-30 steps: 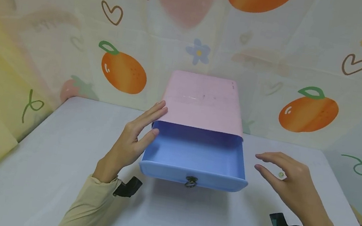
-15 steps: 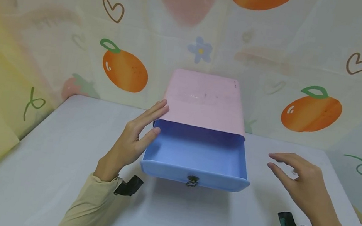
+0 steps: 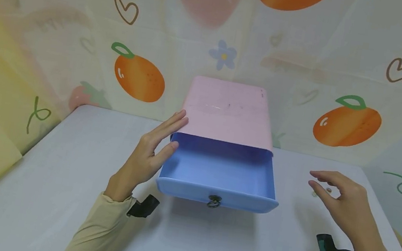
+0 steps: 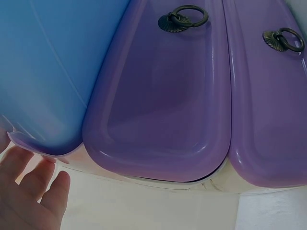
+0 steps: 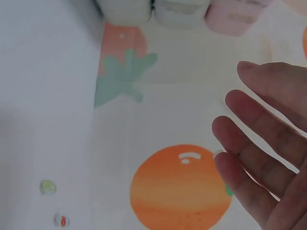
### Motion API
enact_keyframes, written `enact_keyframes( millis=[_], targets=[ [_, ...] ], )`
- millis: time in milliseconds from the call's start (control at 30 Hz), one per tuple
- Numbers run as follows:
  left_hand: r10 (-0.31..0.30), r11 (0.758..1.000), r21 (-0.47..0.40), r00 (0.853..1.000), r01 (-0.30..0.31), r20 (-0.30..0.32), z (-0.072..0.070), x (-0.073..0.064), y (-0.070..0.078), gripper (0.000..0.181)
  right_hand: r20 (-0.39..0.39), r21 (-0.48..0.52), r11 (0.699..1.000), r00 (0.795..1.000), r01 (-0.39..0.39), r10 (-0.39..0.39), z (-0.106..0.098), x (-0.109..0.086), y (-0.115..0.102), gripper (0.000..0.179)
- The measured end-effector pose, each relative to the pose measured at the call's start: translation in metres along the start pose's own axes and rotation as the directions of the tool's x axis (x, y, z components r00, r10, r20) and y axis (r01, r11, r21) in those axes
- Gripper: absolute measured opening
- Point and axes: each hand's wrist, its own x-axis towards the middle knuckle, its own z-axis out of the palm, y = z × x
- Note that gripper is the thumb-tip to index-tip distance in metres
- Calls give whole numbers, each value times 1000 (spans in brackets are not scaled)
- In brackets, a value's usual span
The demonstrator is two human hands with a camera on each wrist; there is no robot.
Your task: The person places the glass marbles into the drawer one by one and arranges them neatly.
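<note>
A pink drawer cabinet point(image 3: 228, 112) stands at the back of the white table, its blue top drawer point(image 3: 223, 170) pulled out with nothing visible inside. My left hand point(image 3: 142, 162) rests with extended fingers against the cabinet's left side. In the left wrist view, purple drawers point(image 4: 160, 100) with brass ring pulls point(image 4: 191, 15) sit below the blue one. To the right, my right hand point(image 3: 343, 203) hovers above the table, thumb and fingers apart, holding nothing. Two small glass marbles, one greenish point(image 5: 48, 187) and one with orange-red inside point(image 5: 61, 220), lie on the table near it.
A cloth backdrop point(image 3: 293, 78) with printed oranges and hearts closes off the rear and sides. The white tabletop point(image 3: 75, 158) stretches on both sides of the cabinet. Black straps point(image 3: 334, 250) cross both wrists.
My right hand has moved to the right, away from the drawer, and a second marble now shows beside it. My left hand has stayed at the cabinet's side. The view has shifted slightly.
</note>
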Motion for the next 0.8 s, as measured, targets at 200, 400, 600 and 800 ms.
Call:
enact_keyframes(
  millis=[200, 400, 600, 800],
  targets=[
    [3, 1000, -11, 1000, -3, 1, 0, 0, 0, 51, 55, -33, 998, 997, -57, 59, 2, -2, 6, 35],
    [0, 1000, -16, 1000, 0, 3, 0, 0, 0, 51, 91, -35, 995, 991, -94, 97, 5, -4, 14, 33],
    [0, 1000, -10, 1000, 0, 0, 0, -1, 0, 51, 108, -32, 993, 988, -112, 114, 10, -6, 21, 32],
    [-2, 1000, -6, 1000, 2, 1, 0, 0, 1, 51, 133, -28, 991, 982, -131, 133, 15, -9, 31, 30]
  ],
)
